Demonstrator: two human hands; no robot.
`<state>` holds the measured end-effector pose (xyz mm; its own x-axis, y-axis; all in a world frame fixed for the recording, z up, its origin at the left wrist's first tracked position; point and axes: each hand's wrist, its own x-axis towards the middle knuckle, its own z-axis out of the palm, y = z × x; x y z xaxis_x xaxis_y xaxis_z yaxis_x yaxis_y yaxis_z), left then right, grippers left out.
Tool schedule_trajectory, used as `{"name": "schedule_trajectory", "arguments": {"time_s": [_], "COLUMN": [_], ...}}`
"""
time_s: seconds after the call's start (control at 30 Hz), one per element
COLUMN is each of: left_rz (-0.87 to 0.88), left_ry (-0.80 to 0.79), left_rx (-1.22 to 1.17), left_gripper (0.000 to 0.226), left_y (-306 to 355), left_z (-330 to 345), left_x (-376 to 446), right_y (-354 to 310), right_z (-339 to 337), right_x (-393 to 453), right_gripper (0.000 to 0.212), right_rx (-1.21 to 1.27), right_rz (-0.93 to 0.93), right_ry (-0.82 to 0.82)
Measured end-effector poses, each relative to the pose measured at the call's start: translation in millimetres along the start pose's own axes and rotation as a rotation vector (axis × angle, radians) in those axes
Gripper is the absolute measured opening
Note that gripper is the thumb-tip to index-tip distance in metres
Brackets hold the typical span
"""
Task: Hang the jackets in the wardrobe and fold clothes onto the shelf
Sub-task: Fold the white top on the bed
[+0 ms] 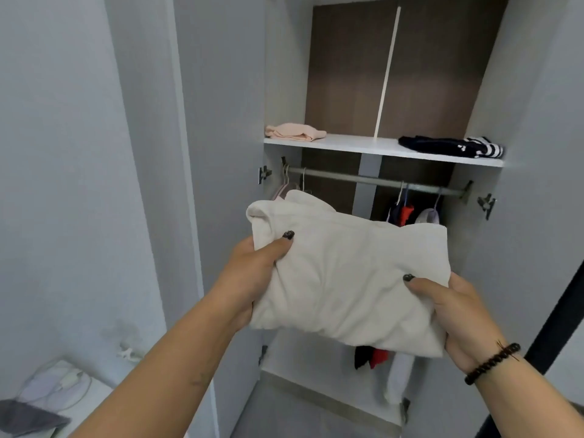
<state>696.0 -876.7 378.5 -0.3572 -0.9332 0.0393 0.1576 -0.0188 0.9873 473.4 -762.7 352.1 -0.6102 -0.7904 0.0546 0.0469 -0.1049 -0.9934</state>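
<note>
Fingers of the left hand (252, 273) and right hand (458, 317) were curled round a folded white garment (347, 273), thumbs on top, and it was held up before the open wardrobe (221, 121), below the shelf (357, 145). A pink folded garment (295, 132) and a dark striped one (452, 147) were laid on that shelf. Jackets (407, 214) were hung from the rail (363, 180).

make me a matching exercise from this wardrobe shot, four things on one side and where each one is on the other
Things:
1. white folded garment
2. peach folded garment
3. dark striped garment
4. red garment

Places:
A. right end of the shelf
B. hanging from the rail
C. held between both hands, left hand, right hand
D. left end of the shelf

Pairs: 1-C, 2-D, 3-A, 4-B
</note>
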Motion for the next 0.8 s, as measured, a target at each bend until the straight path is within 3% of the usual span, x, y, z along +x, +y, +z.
{"name": "schedule_trajectory", "arguments": {"time_s": [0.4,0.8], "left_rz": [0.106,0.172], "left_ry": [0.058,-0.030], "left_rx": [-0.033,-0.010], "left_gripper": [0.015,0.020], "left_y": [30,50], "left_z": [134,185], "left_x": [150,322], "right_y": [-67,-102], "right_z": [-67,-70], "right_x": [168,330], "right_gripper": [0.019,0.016], "right_rx": [-0.094,-0.193], "right_rz": [-0.237,-0.372], "right_ry": [0.106,0.185]}}
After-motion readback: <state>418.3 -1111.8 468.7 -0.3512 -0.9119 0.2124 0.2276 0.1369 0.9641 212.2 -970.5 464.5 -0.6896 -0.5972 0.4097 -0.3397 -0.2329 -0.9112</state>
